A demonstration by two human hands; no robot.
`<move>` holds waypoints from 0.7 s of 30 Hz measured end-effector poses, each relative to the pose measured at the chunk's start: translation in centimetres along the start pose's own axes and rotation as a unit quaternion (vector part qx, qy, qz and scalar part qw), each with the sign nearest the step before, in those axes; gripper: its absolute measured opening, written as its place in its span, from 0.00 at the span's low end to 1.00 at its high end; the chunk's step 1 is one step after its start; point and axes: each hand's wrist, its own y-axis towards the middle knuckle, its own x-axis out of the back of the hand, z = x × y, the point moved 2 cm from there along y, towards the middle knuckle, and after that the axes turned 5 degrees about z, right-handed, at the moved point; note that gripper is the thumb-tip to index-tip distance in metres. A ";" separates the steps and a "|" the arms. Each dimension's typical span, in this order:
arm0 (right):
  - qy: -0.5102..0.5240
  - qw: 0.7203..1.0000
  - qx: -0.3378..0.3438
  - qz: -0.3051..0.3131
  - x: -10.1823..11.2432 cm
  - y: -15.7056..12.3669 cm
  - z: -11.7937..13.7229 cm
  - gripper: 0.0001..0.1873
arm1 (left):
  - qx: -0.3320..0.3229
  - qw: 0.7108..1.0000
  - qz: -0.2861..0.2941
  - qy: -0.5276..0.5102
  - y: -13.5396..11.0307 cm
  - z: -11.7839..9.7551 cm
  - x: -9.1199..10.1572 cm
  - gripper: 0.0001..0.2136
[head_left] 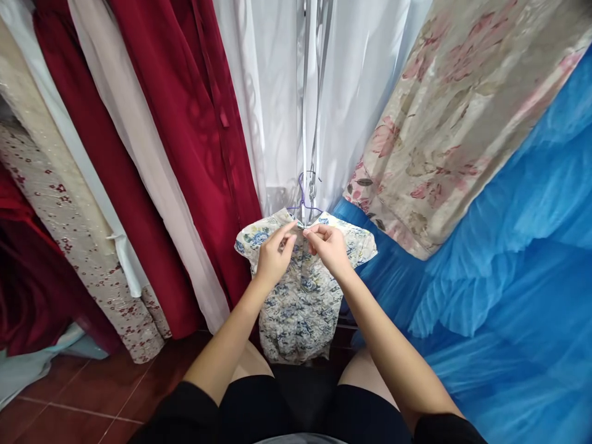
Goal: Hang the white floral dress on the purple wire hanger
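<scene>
Dense garments (185,123) around dress (300,302), fingers (287,232) at collar (296,217)

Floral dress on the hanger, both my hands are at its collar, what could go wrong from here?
Left hand and right hand both pinch the floral dress at its collar; a hard tug could slip it off the thin purple hanger. Pulling downward might also unhook the hanger. The blue tulle close beside the sleeve could snag.
</scene>
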 end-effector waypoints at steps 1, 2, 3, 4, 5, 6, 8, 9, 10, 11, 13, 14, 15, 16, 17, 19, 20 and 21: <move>-0.023 1.000 0.006 -0.003 0.1 0.2 -0.1 0.12 | -0.027 0.999 0.018 0.015 1.7 -0.4 0.1 0.11; -0.056 0.998 0.009 -0.014 0.2 0.4 -0.5 0.11 | -0.050 0.998 0.037 0.031 2.9 -0.8 0.1 0.10; -0.099 0.995 0.009 -0.031 0.3 0.5 -1.0 0.11 | -0.068 0.995 0.051 0.047 3.7 -1.1 0.1 0.09; -0.147 0.988 0.003 -0.048 0.5 0.6 -1.8 0.11 | -0.081 0.993 0.059 0.065 4.1 -1.4 0.1 0.09; -0.194 0.979 -0.007 -0.060 0.6 0.7 -2.7 0.10 | -0.087 0.992 0.052 0.081 4.3 -1.5 0.4 0.09; -0.231 0.971 -0.019 -0.064 0.6 0.5 -3.7 0.11 | -0.084 0.991 0.033 0.094 4.3 -1.4 0.8 0.09; -0.263 0.962 -0.042 -0.053 0.5 0.0 -5.7 0.11 | -0.053 0.993 -0.034 0.099 4.2 -0.4 2.2 0.09; -0.261 0.963 -0.048 -0.045 0.4 -0.4 -6.5 0.11 | -0.026 0.994 -0.074 0.082 4.2 0.7 3.1 0.09; -0.252 0.966 -0.052 -0.037 0.3 -0.8 -7.1 0.11 | 0.006 0.992 -0.118 0.052 4.1 2.1 4.0 0.09; -0.240 0.969 -0.054 -0.028 0.1 -1.2 -7.5 0.11 | 0.045 0.986 -0.160 0.004 4.0 3.8 4.9 0.08; -0.211 0.976 -0.060 -0.007 -0.3 -2.0 -7.9 0.11 | 0.143 0.945 -0.265 -0.128 3.5 7.7 6.5 0.06; -0.197 0.978 -0.062 0.004 -0.6 -2.3 -7.9 0.11 | 0.203 0.906 -0.313 -0.201 3.1 9.6 6.9 0.05; -0.187 0.980 -0.063 0.013 -0.8 -2.5 -7.8 0.11 | 0.251 0.868 -0.346 -0.254 2.6 11.3 7.1 0.07; -0.178 0.982 -0.064 0.020 -1.0 -2.7 -7.8 0.12 | 0.291 0.835 -0.365 -0.292 2.1 12.7 7.1 0.08; -0.165 0.984 -0.067 0.026 -1.2 -2.9 -7.8 0.12 | 0.321 0.813 -0.371 -0.314 1.5 13.7 6.9 0.10; -0.113 0.990 -0.082 0.034 -1.4 -3.3 -8.0 0.12 | 0.354 0.799 -0.357 -0.330 0.4 14.7 5.8 0.11; -0.081 0.992 -0.092 0.033 -1.3 -3.6 -8.3 0.12 | 0.365 0.794 -0.345 -0.342 -0.3 14.8 5.0 0.11; -0.051 0.993 -0.101 0.030 -1.2 -3.9 -8.7 0.12 | 0.372 0.793 -0.330 -0.352 -0.9 14.8 4.0 0.10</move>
